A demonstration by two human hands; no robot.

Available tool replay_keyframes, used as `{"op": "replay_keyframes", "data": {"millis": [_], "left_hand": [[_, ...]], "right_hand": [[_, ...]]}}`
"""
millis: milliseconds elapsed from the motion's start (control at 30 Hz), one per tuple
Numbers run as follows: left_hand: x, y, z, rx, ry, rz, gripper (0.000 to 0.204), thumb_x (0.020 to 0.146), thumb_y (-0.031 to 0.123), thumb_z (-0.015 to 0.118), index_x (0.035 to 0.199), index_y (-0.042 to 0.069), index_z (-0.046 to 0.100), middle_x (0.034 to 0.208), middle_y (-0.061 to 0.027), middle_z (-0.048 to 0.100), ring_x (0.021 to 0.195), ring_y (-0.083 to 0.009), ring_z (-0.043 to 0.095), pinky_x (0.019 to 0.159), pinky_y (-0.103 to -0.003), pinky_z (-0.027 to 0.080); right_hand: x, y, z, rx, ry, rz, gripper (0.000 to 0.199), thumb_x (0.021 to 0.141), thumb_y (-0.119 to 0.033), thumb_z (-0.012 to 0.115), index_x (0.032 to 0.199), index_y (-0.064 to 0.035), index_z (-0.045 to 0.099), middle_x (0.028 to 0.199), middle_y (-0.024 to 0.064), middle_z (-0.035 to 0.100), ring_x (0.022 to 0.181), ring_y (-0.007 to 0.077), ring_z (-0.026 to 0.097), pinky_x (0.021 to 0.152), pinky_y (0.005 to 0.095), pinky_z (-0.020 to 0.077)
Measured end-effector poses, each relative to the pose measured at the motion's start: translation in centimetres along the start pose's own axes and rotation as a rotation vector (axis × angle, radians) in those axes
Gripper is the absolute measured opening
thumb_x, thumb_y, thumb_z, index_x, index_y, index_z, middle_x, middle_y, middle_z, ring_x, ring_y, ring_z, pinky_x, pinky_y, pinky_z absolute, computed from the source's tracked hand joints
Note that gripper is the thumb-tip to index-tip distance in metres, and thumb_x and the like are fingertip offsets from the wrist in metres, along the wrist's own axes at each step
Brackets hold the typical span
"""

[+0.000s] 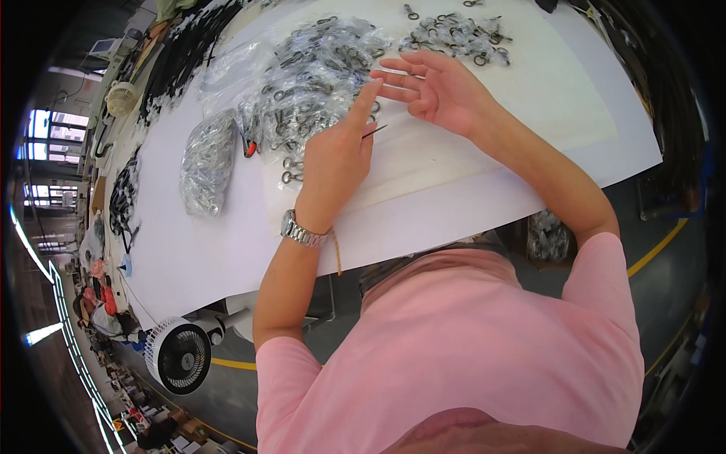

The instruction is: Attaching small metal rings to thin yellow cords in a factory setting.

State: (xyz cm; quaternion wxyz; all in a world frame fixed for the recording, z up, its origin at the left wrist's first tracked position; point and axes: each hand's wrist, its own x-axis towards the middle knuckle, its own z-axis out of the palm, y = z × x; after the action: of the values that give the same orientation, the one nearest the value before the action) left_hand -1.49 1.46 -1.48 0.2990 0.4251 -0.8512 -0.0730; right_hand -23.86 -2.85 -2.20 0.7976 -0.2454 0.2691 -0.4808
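My left hand [337, 155] is over the white table with its index finger stretched toward my right hand's fingertips. From its curled fingers sticks a thin, dark, pointed tool [374, 131]; the rest of it is hidden. My right hand [446, 92] is open, palm turned up, fingers spread, with nothing visible in it. Just beyond both hands lies a heap of dark metal ring hooks in clear plastic bags [321, 64]. A smaller cluster of ring hooks [457, 34] lies past my right hand. Several loose ring hooks [290, 175] are beside my left wrist.
A bulging clear plastic bag [209, 163] sits left of the heap, near a red-and-black handled tool [250, 147]. Bundles of black cords [178, 64] line the table's left edge. A white fan [179, 356] stands at the lower left. The white table's [431, 208] front edge is close to my body.
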Motion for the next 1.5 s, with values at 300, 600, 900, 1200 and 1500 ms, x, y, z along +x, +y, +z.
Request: {"op": "replay_keyframes", "data": {"millis": [300,600,900,1200,1500], "left_hand": [[-0.5,-1.2,-0.3,0.017,-0.012,0.005,0.063,0.094,0.009,0.068,0.152,0.023,0.051,0.082,-0.0162,0.072,0.067,-0.0346,0.069,0.061,-0.043,0.054],[-0.1,-2.0,1.3,-0.014,0.069,0.082,0.017,0.098,0.025,0.065,0.103,0.010,0.071,0.080,-0.0149,0.072,0.074,-0.0355,0.070,0.066,-0.047,0.053],[-0.5,-2.2,1.4,0.018,0.094,0.050,0.026,0.095,0.030,0.065,0.085,0.007,0.068,0.073,-0.0140,0.069,0.070,-0.0360,0.068,0.065,-0.049,0.052],[-0.1,-2.6,3.5,0.007,0.134,0.074,0.027,0.089,0.030,0.064,0.079,0.005,0.070,0.066,-0.0158,0.067,0.064,-0.0369,0.068,0.061,-0.051,0.052],[-0.2,-2.6,2.8,-0.058,0.139,0.075,0.020,0.083,0.025,0.063,0.075,0.009,0.072,0.064,-0.0145,0.067,0.061,-0.0347,0.067,0.058,-0.049,0.052]], "right_hand": [[1.4,0.5,0.4,-0.145,-0.011,0.012,0.047,0.101,-0.029,0.060,0.138,0.0001,0.056,0.137,0.0150,0.062,0.116,0.0202,0.066,0.051,0.0197,0.0408],[0.8,1.7,0.3,-0.377,-0.032,-0.116,0.050,0.101,-0.030,0.062,0.144,-0.0062,0.053,0.127,0.0108,0.065,0.093,0.0164,0.068,0.055,0.0202,0.0413],[0.2,2.4,1.3,-0.574,-0.071,-0.150,0.052,0.100,-0.033,0.061,0.145,-0.0079,0.053,0.125,0.0079,0.067,0.091,0.0112,0.067,0.056,0.0192,0.0401],[1.4,2.2,-1.2,-0.586,-0.060,-0.131,0.054,0.101,-0.027,0.061,0.148,-0.0017,0.050,0.124,0.0041,0.069,0.084,0.0040,0.063,0.052,0.0162,0.0346],[2.1,2.8,-2.4,-0.716,-0.042,-0.190,0.045,0.107,-0.020,0.055,0.147,-0.0002,0.051,0.119,0.0028,0.070,0.084,-0.0020,0.062,0.050,0.0158,0.0295]]}}
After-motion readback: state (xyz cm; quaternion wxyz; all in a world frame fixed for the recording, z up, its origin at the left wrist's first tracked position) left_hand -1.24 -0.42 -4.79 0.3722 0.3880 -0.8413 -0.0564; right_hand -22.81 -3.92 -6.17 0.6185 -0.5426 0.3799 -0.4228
